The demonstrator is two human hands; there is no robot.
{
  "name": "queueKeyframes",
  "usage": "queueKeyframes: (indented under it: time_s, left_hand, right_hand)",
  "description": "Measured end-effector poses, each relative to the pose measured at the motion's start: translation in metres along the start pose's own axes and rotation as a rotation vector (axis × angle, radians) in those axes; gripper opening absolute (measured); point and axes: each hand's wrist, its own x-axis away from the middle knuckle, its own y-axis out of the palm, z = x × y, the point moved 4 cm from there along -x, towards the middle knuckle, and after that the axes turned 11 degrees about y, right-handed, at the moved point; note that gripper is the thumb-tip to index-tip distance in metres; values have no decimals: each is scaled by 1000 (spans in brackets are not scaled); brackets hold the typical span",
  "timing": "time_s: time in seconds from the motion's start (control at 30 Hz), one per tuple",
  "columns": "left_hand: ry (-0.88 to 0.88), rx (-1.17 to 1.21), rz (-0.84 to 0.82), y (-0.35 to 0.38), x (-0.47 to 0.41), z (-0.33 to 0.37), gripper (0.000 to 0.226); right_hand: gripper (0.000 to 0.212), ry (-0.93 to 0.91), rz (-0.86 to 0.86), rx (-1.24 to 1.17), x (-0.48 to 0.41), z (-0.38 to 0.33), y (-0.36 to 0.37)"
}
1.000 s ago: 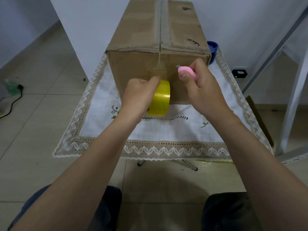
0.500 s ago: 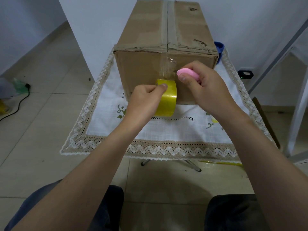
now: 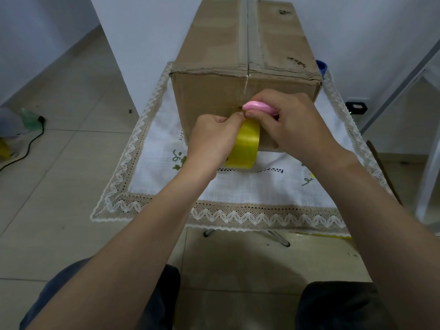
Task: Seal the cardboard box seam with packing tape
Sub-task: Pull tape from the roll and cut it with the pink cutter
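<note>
A brown cardboard box (image 3: 214, 96) stands on a white lace-edged cloth (image 3: 250, 186). Clear tape runs along its top seam (image 3: 246, 32) and down over the near face. My left hand (image 3: 212, 141) grips a yellow roll of packing tape (image 3: 246, 148) against the box's near face. My right hand (image 3: 292, 125) holds a small pink cutter (image 3: 258, 107) just above the roll, its tip touching the tape strip where it leaves the roll. The two hands touch at the fingertips.
The cloth covers a small table with metal legs (image 3: 278, 238). A blue object (image 3: 322, 67) peeks out behind the box's right side. A black cable (image 3: 28, 148) lies on the tiled floor at left. A white frame (image 3: 404, 75) stands at right.
My right hand has brought the pink cutter down and left onto the tape strip just above the roll. My left hand still holds the roll, now closer to the right hand.
</note>
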Motion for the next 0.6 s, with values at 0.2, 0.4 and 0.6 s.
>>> queueKeyframes:
  time_s: [0.2, 0.4, 0.6]
  left_hand:
    - [-16, -17, 6, 0, 2, 4, 53]
    - [-16, -29, 7, 0, 0, 2, 58]
    - [-104, -43, -66, 5, 7, -5, 41]
  right_hand:
    - [28, 9, 8, -4, 2, 4, 0]
    - [25, 13, 11, -4, 1, 5, 1]
    - [20, 11, -7, 0, 3, 7, 2]
